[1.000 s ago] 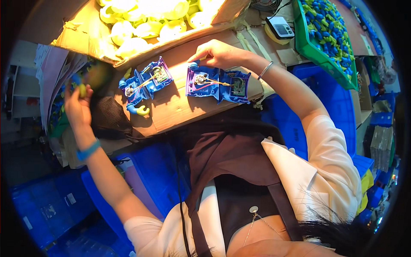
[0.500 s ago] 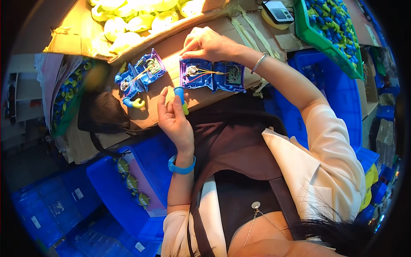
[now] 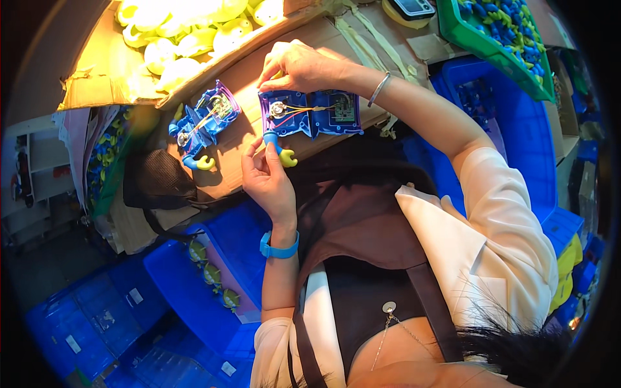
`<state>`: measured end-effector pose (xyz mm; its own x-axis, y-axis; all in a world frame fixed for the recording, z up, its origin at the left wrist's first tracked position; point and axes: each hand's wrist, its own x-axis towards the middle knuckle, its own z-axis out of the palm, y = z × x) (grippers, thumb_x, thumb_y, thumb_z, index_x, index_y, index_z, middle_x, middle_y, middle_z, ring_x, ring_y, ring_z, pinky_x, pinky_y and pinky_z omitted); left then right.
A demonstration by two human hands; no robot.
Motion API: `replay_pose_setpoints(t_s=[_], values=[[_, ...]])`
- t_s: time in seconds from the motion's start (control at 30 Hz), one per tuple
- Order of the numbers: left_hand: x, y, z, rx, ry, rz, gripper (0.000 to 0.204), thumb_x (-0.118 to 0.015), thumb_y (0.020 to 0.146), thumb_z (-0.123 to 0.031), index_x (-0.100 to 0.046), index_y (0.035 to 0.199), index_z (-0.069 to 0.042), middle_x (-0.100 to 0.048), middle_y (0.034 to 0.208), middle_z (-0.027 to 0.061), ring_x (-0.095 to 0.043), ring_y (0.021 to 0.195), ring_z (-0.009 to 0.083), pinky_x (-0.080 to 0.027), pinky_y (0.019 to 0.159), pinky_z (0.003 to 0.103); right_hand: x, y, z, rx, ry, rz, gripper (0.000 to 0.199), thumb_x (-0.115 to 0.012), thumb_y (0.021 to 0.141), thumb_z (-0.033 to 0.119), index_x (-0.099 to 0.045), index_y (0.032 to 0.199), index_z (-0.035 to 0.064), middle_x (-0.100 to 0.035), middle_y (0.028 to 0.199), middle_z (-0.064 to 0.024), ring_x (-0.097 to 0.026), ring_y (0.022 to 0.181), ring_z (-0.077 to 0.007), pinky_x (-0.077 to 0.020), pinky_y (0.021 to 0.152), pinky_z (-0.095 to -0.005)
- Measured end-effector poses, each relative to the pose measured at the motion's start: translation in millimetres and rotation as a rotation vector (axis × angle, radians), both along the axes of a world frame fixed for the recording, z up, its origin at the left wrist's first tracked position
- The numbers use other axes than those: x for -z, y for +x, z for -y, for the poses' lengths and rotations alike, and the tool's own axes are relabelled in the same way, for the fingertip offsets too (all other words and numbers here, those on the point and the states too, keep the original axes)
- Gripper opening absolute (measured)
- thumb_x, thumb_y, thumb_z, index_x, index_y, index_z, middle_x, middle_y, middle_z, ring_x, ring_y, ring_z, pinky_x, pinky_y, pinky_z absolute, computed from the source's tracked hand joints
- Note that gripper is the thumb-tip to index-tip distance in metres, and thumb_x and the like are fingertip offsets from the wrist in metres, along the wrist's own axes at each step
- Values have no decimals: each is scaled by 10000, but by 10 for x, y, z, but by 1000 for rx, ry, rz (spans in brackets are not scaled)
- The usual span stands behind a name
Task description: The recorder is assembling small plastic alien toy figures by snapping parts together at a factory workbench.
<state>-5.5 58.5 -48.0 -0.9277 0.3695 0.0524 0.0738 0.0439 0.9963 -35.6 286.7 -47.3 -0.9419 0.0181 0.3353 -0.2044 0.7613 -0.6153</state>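
My left hand (image 3: pixel 268 184) pinches a toy arm (image 3: pixel 272 140), a blue sleeve with a yellow-green hand, at the near left corner of an opened toy body (image 3: pixel 312 113). That body is two blue shell halves side by side, with a round metal part, coloured wires and a circuit board inside. My right hand (image 3: pixel 299 68) is closed at the shell's far left corner, its fingertips on something I cannot make out. To the left lies a second opened toy body (image 3: pixel 206 123), tilted, with a blue and yellow-green arm (image 3: pixel 199 162) at its near end.
A cardboard box (image 3: pixel 97 84) of yellow-green toy parts stands brightly lit at far left. A green bin (image 3: pixel 453 39) of small blue and yellow-green arms is at far right, near a phone-like device (image 3: pixel 414 8). Blue crates (image 3: pixel 239 226) flank me; a dark mesh pouch (image 3: pixel 162 174) sits left.
My left hand has brought the toy arm up against the shell's near left corner, and its yellow-green hand has turned into view. My right hand stays at the far corner. The whole view has shifted slightly.
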Motion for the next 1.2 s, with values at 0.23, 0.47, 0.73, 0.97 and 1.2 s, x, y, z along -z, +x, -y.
replay_pose_setpoints(t_s=[0.23, 0.47, 0.73, 0.97, 1.2], values=[[-28, -17, -29, 34, 34, 27, 183, -572, 954, -55, -538, 1116, 23, -674, 848, 91, -634, 751, 89, -493, 657, 195, -10, 11, 21, 11, 49, -40, 245, -745, 775, 339, -769, 914, 139, -687, 839, -56, -605, 850, -254, -486, 761, -383], [4, -37, -17, -20, 53, 22, 133, -587, 951, -71, -530, 1040, 12, -681, 835, 94, -630, 743, 87, -470, 668, 185, -16, 20, 16, 10, 54, -43, 249, -750, 765, 353, -768, 888, 137, -679, 850, -45, -595, 881, -252, -463, 787, -393], [13, -96, 14, -60, -351, -196, 157, -642, 916, -119, -540, 945, -4, -562, 597, 27, -479, 539, 57, -351, 500, 244, -19, 24, 30, -28, 60, -78, 249, -737, 778, 365, -773, 887, 143, -675, 866, -35, -588, 906, -246, -459, 785, -391], [149, -80, 40, -93, -254, -218, 138, -645, 907, -108, -554, 932, -7, -497, 552, 3, -390, 493, 56, -290, 473, 255, -59, 31, 18, -77, 70, -92, 239, -722, 796, 350, -774, 909, 146, -668, 893, -45, -585, 925, -247, -465, 787, -384], [56, -55, 32, -71, -363, -275, 135, -643, 906, -71, -575, 998, 1, -607, 652, 15, -534, 565, 49, -402, 519, 213, 6, 22, 28, -39, 57, -10, 226, -720, 797, 336, -773, 912, 149, -666, 905, -42, -582, 944, -245, -454, 820, -389]])
